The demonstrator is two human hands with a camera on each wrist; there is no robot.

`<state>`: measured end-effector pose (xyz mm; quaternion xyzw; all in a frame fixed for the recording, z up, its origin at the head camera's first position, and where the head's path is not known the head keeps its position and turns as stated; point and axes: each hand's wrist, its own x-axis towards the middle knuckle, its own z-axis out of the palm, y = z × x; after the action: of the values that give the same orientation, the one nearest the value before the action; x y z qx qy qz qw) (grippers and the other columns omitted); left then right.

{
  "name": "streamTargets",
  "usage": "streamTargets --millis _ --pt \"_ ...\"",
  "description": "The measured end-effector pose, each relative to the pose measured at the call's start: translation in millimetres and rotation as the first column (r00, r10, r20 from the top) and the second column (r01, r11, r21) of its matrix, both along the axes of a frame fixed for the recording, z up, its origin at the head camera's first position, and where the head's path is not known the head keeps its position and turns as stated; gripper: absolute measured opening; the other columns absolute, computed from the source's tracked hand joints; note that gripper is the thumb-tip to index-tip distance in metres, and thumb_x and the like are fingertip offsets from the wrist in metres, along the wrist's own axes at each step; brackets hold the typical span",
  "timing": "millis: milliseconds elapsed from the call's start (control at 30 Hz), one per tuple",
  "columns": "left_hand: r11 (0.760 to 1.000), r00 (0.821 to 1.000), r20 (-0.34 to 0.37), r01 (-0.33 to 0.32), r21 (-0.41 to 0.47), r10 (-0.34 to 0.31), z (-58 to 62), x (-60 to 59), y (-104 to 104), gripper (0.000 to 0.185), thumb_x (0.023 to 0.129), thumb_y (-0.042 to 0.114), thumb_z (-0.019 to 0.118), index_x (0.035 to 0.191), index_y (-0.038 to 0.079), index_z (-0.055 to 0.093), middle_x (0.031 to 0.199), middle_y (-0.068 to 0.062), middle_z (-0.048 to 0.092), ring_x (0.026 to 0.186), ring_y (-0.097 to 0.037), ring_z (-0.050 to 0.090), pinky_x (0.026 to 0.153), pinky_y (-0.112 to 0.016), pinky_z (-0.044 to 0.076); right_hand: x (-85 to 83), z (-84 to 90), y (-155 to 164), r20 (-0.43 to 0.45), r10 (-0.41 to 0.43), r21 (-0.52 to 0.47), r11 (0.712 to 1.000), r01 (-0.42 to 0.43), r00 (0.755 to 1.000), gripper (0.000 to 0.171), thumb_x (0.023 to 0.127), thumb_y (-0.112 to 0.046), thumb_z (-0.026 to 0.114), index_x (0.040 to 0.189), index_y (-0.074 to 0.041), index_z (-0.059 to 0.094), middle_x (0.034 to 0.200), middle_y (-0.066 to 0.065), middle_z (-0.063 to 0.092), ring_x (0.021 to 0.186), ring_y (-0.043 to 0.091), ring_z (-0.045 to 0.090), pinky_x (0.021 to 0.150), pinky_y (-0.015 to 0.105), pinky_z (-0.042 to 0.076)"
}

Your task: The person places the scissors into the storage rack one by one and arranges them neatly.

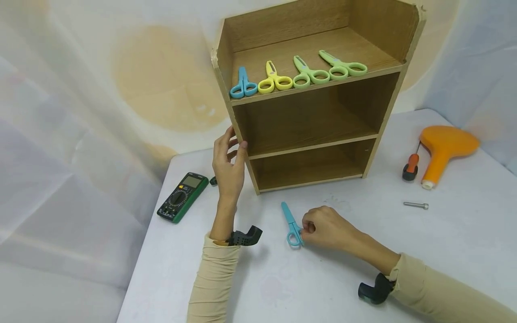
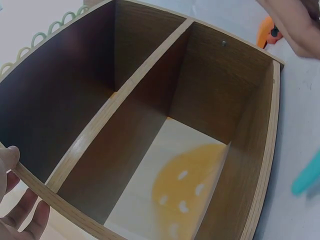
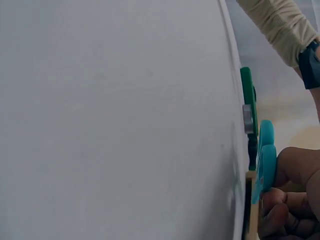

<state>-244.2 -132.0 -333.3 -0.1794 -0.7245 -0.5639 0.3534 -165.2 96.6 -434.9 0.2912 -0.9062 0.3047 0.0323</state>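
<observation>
We judge the work to be well along: four scissors already lie in a row on the top shelf of the wooden shelf unit point(image 1: 315, 85) — a blue pair point(image 1: 243, 85), a yellow pair point(image 1: 274, 80), and two green pairs point(image 1: 308, 74) point(image 1: 343, 66) — while a fifth, the teal scissors point(image 1: 292, 224), lies on the white table point(image 1: 444, 251) just in front of the unit. The two lower shelves hold nothing that we can see.

Our right hand point(image 1: 325, 229) rests on the table with its fingers curled, pinching the teal scissors at the handle loops. Our left hand point(image 1: 228, 163) grips the unit's left front edge, thumb on the face and fingers round the side.

The teal scissors lie flat, long axis running roughly away from us, blades closed and pointing toward the shelf unit and a little to the left, loops nearest us.

Left of the unit sits a green multimeter point(image 1: 182, 196); to the right lie a screwdriver point(image 1: 411, 167), an orange plastic tool point(image 1: 442, 150) and a bolt point(image 1: 416, 205).
</observation>
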Motion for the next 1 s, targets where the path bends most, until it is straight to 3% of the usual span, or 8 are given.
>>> streamTargets --millis 500,700,867,1000 --pt "1.0 1.0 0.019 -0.013 0.004 0.013 -0.6 1.1 0.7 0.047 0.099 0.003 0.061 0.144 -0.002 0.049 0.129 -0.019 0.053 0.116 -0.027 0.057 0.093 -0.047 0.05 15.6 37.7 67.1 -0.023 -0.102 -0.047 0.994 0.1 0.995 0.019 0.078 -0.006 0.077 0.072 -0.02 0.066 0.063 -0.016 0.051 0.059 0.004 0.05 0.052 0.021 0.046" --pt "1.0 1.0 0.022 -0.009 0.001 0.009 -1.0 1.2 1.0 0.047 0.099 0.004 0.062 0.144 -0.002 0.049 0.13 -0.017 0.053 0.117 -0.026 0.057 0.093 -0.048 0.05 22.4 63.8 92.0 -0.022 -0.159 -0.047 0.986 0.158 0.987 0.016 0.078 -0.006 0.08 0.077 -0.017 0.069 0.065 -0.013 0.054 0.061 0.007 0.052 0.053 0.022 0.047" --pt "1.0 1.0 0.005 -0.01 0.006 0.01 -0.1 2.1 0.9 0.046 0.099 0.004 0.062 0.143 -0.003 0.05 0.129 -0.019 0.053 0.115 -0.033 0.058 0.092 -0.05 0.05 28.8 88.4 113.9 -0.096 -0.199 -0.058 0.979 0.195 0.975 0.019 0.075 -0.004 0.082 0.078 -0.018 0.07 0.065 -0.014 0.055 0.06 0.006 0.052 0.051 0.022 0.048" --pt "1.0 1.0 0.002 -0.018 -0.001 0.018 -1.3 2.2 2.1 0.045 0.099 0.004 0.061 0.142 -0.004 0.05 0.129 -0.021 0.053 0.115 -0.033 0.058 0.091 -0.05 0.051 32.7 97.0 129.2 -0.097 -0.229 -0.052 0.973 0.225 0.969 0.019 0.076 -0.005 0.083 0.079 -0.018 0.07 0.066 -0.013 0.055 0.061 0.006 0.052 0.051 0.021 0.047"
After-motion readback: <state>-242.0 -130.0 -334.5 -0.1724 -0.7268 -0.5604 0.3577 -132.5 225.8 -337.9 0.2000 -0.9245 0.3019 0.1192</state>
